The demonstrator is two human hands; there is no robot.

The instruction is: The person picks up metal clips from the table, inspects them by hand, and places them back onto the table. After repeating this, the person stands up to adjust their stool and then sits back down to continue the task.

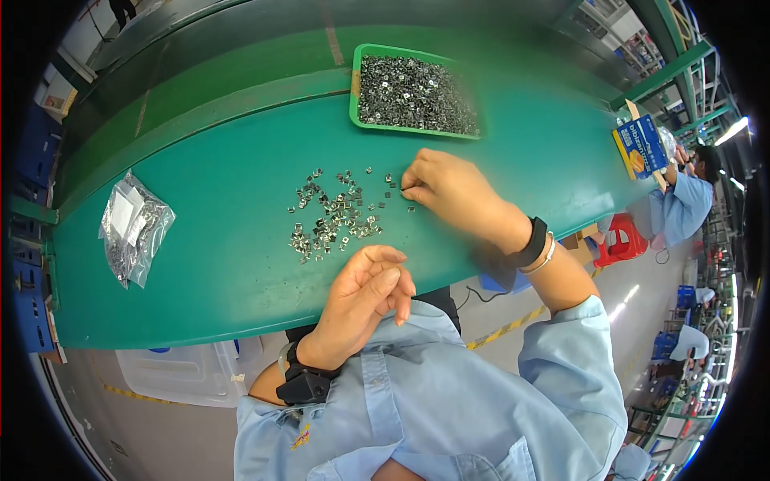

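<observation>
A loose heap of small silver metal parts point(333, 216) lies on the green table point(216, 240). My right hand point(449, 188) rests on the table at the heap's right edge, its fingertips pinched on or touching one small part; the contact is too small to read. My left hand point(365, 301) hovers at the table's near edge, just below the heap, fingers loosely curled, and I see nothing in it. Both wrists wear black bands.
A green tray point(354, 80) full of the same metal parts stands at the back. A clear plastic bag of parts point(132, 228) lies at the left. A blue and yellow box point(638, 144) sits far right, near another seated person point(686, 200). A clear bin point(180, 373) stands under the table.
</observation>
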